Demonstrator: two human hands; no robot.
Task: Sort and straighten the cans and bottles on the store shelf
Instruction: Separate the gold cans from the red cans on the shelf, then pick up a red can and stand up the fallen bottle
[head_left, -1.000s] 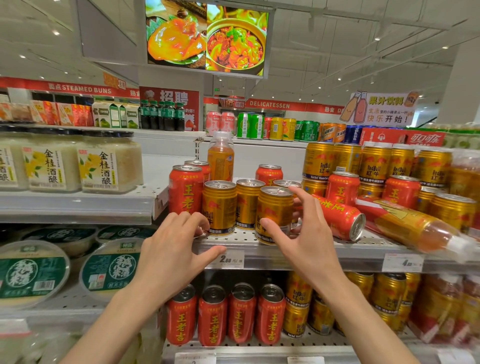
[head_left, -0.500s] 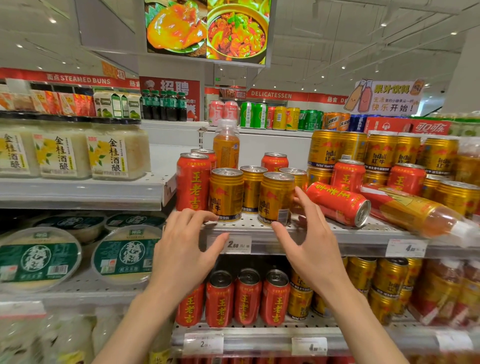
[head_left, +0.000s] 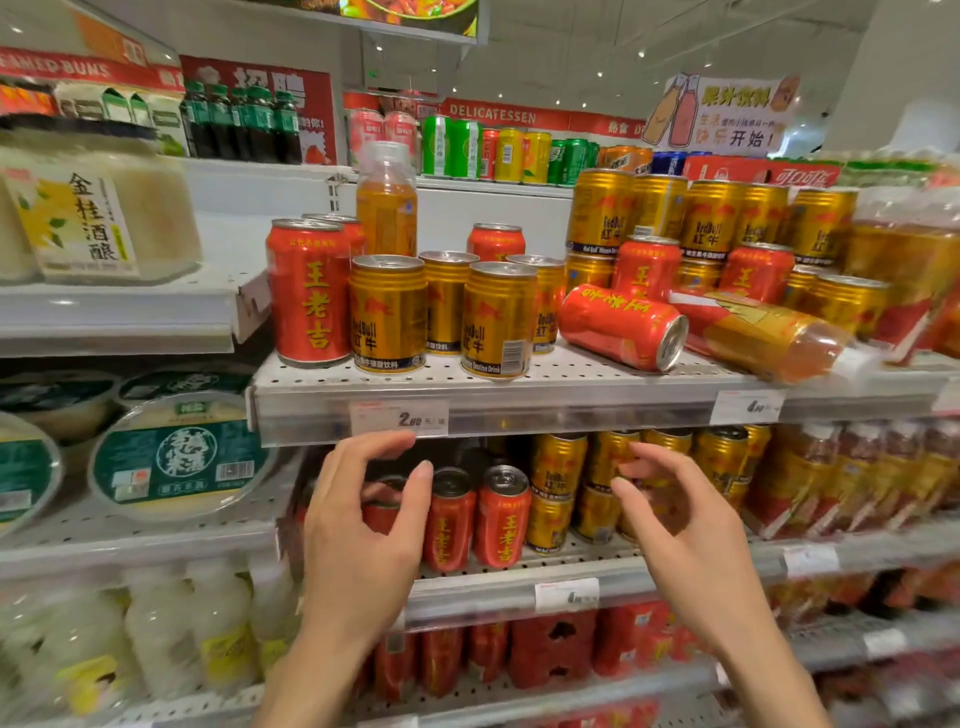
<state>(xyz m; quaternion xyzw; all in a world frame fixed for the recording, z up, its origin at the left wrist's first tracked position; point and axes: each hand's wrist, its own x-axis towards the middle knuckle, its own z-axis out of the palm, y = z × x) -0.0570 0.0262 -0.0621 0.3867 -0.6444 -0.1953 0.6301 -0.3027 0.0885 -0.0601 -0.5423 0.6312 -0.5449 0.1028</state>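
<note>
On the upper shelf (head_left: 519, 410) a tall red can (head_left: 309, 299) stands at the left, with several gold cans (head_left: 389, 314) beside it. A red can (head_left: 621, 327) lies on its side to the right, next to a toppled orange bottle (head_left: 763, 338). An upright orange bottle (head_left: 387, 200) stands behind. My left hand (head_left: 363, 535) and my right hand (head_left: 685, 540) hover below that shelf, fingers apart, holding nothing, in front of red cans (head_left: 501, 519) on the lower shelf.
Stacked gold and red cans (head_left: 711, 223) fill the upper shelf's right side. Round green-lidded tubs (head_left: 179, 457) and white jars (head_left: 104, 213) sit on the left shelves. Wrapped bottle packs (head_left: 857, 478) crowd the right. Price tags (head_left: 400, 418) hang on the shelf edge.
Both hands have dropped from the gold cans on the upper shelf to in front of the lower shelf. The view has tilted down and moved closer.
</note>
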